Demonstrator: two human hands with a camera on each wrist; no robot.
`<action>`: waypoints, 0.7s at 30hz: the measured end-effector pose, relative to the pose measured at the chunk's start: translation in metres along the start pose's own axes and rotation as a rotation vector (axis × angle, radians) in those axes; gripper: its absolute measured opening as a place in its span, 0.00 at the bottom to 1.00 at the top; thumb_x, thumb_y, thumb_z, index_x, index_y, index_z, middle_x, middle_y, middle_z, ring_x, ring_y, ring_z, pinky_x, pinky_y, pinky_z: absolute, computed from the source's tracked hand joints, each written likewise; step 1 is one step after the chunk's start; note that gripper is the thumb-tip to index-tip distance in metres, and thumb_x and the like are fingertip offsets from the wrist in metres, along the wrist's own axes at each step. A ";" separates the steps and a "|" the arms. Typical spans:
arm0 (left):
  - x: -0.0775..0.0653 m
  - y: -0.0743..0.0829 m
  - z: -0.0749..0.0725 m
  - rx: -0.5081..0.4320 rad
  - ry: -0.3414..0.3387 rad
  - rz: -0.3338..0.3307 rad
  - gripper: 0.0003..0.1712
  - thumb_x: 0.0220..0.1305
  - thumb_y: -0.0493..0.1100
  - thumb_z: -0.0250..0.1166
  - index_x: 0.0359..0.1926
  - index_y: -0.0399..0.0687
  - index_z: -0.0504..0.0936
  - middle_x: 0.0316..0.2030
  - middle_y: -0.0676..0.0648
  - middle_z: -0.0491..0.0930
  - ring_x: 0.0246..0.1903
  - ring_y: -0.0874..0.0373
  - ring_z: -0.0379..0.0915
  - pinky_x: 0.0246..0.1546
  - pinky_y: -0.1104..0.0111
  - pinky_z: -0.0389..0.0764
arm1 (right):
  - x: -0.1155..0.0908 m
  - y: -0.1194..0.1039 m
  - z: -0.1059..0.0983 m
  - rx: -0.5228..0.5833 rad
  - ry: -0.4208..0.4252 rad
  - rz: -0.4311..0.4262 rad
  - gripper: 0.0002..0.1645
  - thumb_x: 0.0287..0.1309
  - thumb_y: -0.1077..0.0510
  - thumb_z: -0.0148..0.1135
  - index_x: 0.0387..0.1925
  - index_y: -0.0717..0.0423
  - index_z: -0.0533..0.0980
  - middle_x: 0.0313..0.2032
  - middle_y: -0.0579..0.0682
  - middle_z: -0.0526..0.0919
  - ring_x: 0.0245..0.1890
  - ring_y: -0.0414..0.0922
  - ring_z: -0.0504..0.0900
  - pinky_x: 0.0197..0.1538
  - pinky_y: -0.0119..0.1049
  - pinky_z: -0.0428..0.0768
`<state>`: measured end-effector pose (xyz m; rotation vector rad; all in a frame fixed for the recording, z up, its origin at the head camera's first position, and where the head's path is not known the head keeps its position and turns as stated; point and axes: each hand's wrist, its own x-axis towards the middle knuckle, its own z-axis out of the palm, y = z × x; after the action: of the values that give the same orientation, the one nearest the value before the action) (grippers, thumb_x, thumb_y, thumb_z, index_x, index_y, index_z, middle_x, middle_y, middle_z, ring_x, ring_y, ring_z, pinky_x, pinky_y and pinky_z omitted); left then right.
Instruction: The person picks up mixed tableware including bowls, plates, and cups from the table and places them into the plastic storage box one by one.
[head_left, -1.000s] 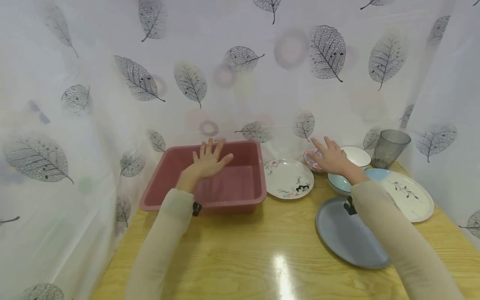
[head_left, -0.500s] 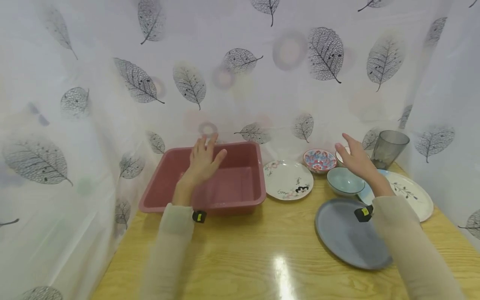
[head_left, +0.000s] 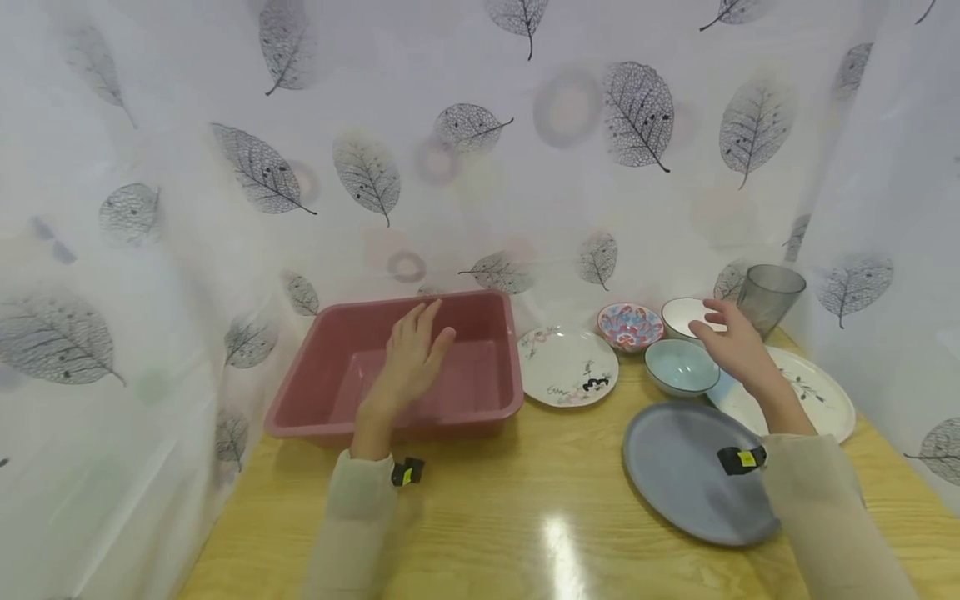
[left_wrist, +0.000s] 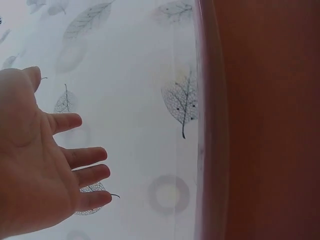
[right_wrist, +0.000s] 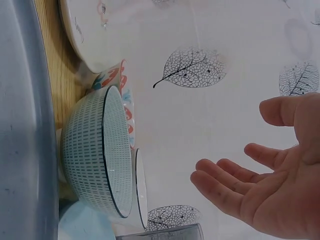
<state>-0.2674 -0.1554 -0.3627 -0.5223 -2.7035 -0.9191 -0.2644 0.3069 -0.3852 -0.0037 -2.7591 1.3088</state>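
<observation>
The pale blue bowl (head_left: 681,367) sits below and left of the right hand (head_left: 738,346), farther from the left hand (head_left: 407,362); both hold nothing, fingers relaxed.

Noted dusty-red, rectangular plastic basin (head_left: 465,422), upright on wood-grain tabletop (head_left: 480,525). Noted farther right, also upright, pale-blue round ceramic bowl (right_wrist: 84,145), dashes outside; just behind, white round ceramic bowl (head_left: 681,316), dark-rimmed, contact unclear.
</observation>
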 end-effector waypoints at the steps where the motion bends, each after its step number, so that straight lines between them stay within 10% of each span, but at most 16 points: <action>1: -0.002 0.001 0.001 -0.003 -0.003 -0.002 0.42 0.75 0.68 0.37 0.77 0.46 0.54 0.73 0.32 0.51 0.72 0.33 0.43 0.69 0.36 0.47 | -0.002 0.000 0.001 0.004 -0.002 0.000 0.42 0.75 0.45 0.42 0.75 0.69 0.45 0.67 0.80 0.54 0.63 0.77 0.60 0.58 0.70 0.68; 10: -0.014 0.005 0.005 -0.050 0.035 0.013 0.38 0.77 0.62 0.41 0.75 0.43 0.57 0.71 0.30 0.54 0.72 0.33 0.44 0.69 0.37 0.47 | -0.011 -0.011 0.029 0.232 -0.065 0.004 0.37 0.75 0.50 0.44 0.72 0.70 0.51 0.64 0.75 0.63 0.50 0.52 0.81 0.43 0.30 0.83; 21: -0.019 -0.002 0.011 -0.070 0.039 0.032 0.35 0.77 0.55 0.46 0.74 0.40 0.57 0.70 0.30 0.58 0.70 0.33 0.50 0.69 0.38 0.51 | -0.002 -0.004 0.069 0.299 -0.295 0.135 0.34 0.73 0.56 0.46 0.70 0.74 0.52 0.64 0.79 0.63 0.54 0.61 0.81 0.49 0.42 0.84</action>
<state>-0.2521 -0.1548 -0.3782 -0.5536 -2.6288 -1.0080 -0.2678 0.2509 -0.4256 0.0250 -2.8012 1.8873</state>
